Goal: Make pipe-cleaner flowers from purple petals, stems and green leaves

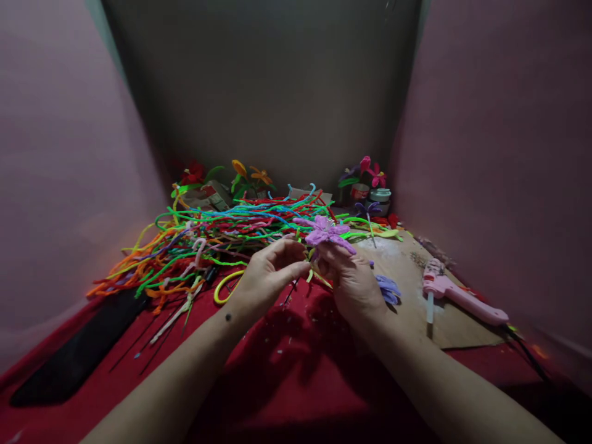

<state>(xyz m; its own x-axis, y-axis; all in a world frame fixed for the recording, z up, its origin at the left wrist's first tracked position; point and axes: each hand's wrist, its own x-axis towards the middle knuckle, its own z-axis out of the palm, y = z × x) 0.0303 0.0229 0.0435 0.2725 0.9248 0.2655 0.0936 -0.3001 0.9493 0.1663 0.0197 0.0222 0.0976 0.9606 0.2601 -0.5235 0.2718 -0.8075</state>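
A purple pipe-cleaner flower [326, 232] faces up in my right hand [354, 277], whose fingers are closed just under its petals. My left hand [272, 268] comes in from the other side, thumb and fingertips drawn together at a short piece of green pipe cleaner [311, 253] below the flower. How that piece joins the flower is hidden by my fingers. Behind my hands lies a large heap of coloured pipe cleaners [240, 222]. Beside my right wrist, bluish-purple pipe-cleaner petals [388, 290] rest at the board's edge.
On a brown board [462, 327] at the right lies a pink glue gun [462, 296]. A long black object [78, 351] and thin dark sticks [161, 333] lie left on the red cloth [277, 394]. Finished flowers [259, 176] and a lidded jar [380, 200] stand at the back.
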